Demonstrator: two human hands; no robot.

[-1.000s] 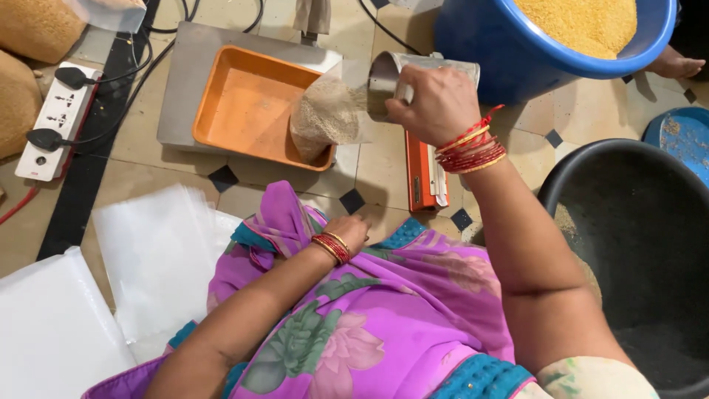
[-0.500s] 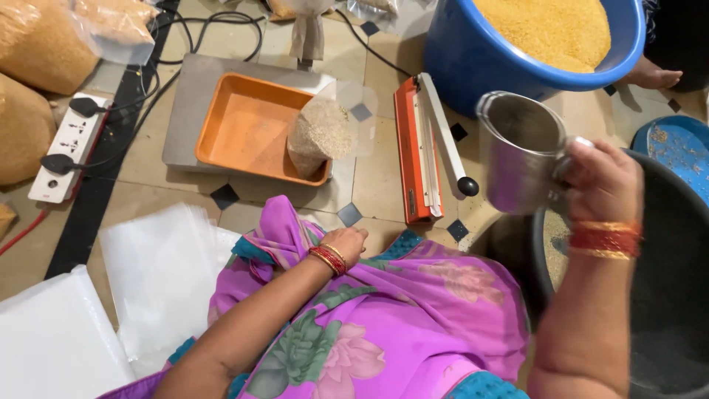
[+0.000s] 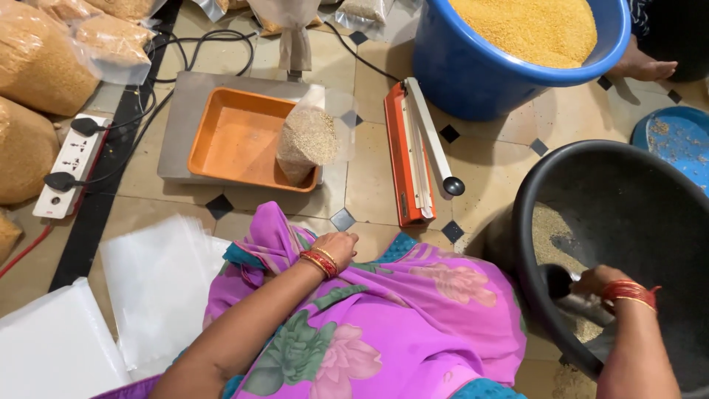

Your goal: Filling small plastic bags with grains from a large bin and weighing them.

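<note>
One steel cup [image 3: 565, 292] (mostly hidden) tilts inside the black tub [image 3: 628, 185].

- Clear plastic pouch half-filled with pale grain [image 3: 306, 140]: upright, on the orange tray's right edge.
- Bulging clear bags of yellow-brown grain [image 3: 40, 66]: stacked along the left edge.
- Flat empty clear plastic bags [image 3: 159, 284]: piled on the floor, lower left.

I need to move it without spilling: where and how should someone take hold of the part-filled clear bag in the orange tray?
Probably grip the part-filled clear bag at its empty upper neck, coming from above. The grain sits low, the open top stands upward, and the orange tray walls crowd its base.
</note>
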